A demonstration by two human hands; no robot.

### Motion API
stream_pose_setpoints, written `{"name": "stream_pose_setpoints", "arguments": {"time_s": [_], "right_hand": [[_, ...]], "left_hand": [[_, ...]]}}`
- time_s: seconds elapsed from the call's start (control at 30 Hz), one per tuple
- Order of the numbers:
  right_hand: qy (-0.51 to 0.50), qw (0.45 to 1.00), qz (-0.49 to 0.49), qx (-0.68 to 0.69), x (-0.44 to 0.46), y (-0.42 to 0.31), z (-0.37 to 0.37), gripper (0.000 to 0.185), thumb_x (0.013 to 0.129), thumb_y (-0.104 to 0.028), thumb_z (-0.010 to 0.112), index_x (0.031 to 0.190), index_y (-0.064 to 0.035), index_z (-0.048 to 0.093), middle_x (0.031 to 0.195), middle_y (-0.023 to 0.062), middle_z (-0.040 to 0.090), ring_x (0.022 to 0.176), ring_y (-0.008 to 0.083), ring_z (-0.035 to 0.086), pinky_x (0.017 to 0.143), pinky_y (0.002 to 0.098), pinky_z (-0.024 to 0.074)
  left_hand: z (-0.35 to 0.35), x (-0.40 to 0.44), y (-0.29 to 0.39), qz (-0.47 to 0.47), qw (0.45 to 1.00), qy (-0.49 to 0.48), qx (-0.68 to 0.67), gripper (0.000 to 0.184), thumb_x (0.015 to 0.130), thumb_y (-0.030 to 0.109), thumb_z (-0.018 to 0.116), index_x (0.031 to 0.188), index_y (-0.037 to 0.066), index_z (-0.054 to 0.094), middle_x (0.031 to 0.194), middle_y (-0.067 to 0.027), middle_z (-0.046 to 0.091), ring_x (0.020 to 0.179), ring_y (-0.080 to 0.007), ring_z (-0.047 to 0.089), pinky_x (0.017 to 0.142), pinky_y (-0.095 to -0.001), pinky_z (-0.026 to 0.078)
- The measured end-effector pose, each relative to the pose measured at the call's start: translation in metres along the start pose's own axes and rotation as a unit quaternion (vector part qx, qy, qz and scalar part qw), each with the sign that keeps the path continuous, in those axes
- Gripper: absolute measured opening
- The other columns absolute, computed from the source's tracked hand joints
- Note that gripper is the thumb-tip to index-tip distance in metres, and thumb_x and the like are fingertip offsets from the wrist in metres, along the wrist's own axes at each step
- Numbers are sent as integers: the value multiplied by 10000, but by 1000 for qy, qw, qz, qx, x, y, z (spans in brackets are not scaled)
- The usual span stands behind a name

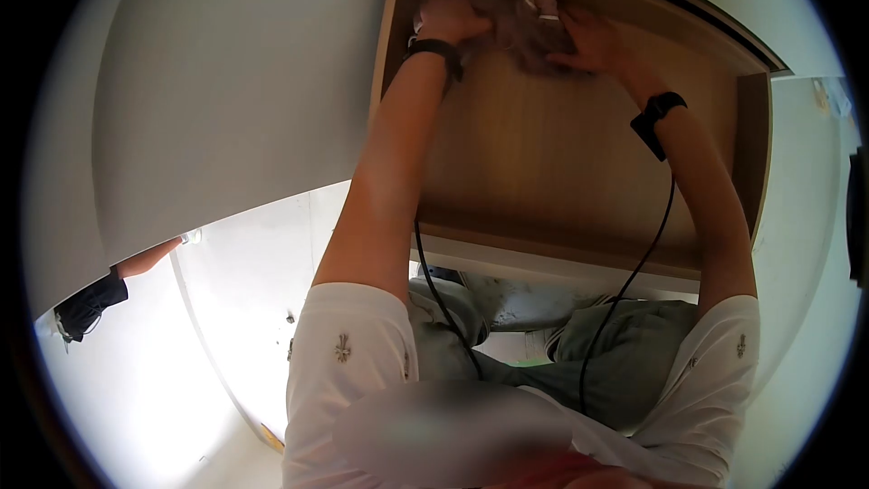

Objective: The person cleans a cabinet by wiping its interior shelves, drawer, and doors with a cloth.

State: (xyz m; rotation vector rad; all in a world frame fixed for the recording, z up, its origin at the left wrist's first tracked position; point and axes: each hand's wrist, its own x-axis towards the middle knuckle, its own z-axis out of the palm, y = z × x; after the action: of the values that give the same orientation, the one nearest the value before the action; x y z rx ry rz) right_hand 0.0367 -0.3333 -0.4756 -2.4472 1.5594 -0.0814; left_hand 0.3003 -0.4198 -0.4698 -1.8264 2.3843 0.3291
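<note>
A crumpled bundle of thin pinkish-grey cloth point(536, 36) with a pale band lies near the far wall of the drawer. Its exact kind cannot be made out, and part of it is blurred. My left hand point(453, 16) is at the drawer's far left corner, its fingers curled on the left end of the cloth and partly hidden. From the right, my right hand point(590, 42) grips the other side of the bundle, thumb low and fingers behind the fabric. Both hands are inside the wooden drawer point(534, 163), which is pulled out in front of me.
A large grey panel point(235, 81) stands left of the drawer. Black wristbands are on both wrists, with a black cable point(654, 244) hanging from the right one. Another person's arm point(149, 259) shows at the far left. My legs point(625, 344) are below the drawer front.
</note>
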Motion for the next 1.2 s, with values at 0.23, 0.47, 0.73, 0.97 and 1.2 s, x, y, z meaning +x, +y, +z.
{"name": "stream_pose_setpoints", "arguments": {"time_s": [0.23,0.47,0.73,0.97,1.2], "right_hand": [[110,993,34,27,22,5,19,658,795,-318,717,1320,-7,471,1314,228,491,1229,399,472,1046,452,410],[48,986,153,38,1,-21,-12,523,782,-282,727,1182,-1,545,1208,201,540,1100,375,580,906,456,519],[-68,984,163,-24,-48,15,-26,489,719,-312,737,1083,-8,615,1038,212,652,977,386,642,858,455,539],[-111,988,103,-4,-97,11,-4,439,663,-278,748,1007,-18,663,962,199,691,934,373,662,802,440,545],[-221,969,100,46,-106,-34,-25,363,635,-270,754,924,-52,712,900,165,707,878,345,682,753,429,550]], "left_hand": [[-4,9,1,0,999,11,31,575,673,445,754,1115,83,691,1120,-165,667,1070,-317,644,877,-459,544],[29,14,62,186,976,105,-37,403,805,381,606,1031,59,690,953,-188,699,918,-378,665,815,-453,534],[-6,-21,121,245,964,-86,-58,447,743,220,638,1151,39,616,1039,-207,677,1012,-366,636,894,-441,502],[21,-71,143,331,937,-108,30,493,638,294,742,1038,13,680,1046,-200,685,971,-349,662,856,-423,537],[37,-91,144,354,919,-168,44,356,704,164,726,1028,23,684,1031,-209,682,978,-353,657,842,-423,536]]}}
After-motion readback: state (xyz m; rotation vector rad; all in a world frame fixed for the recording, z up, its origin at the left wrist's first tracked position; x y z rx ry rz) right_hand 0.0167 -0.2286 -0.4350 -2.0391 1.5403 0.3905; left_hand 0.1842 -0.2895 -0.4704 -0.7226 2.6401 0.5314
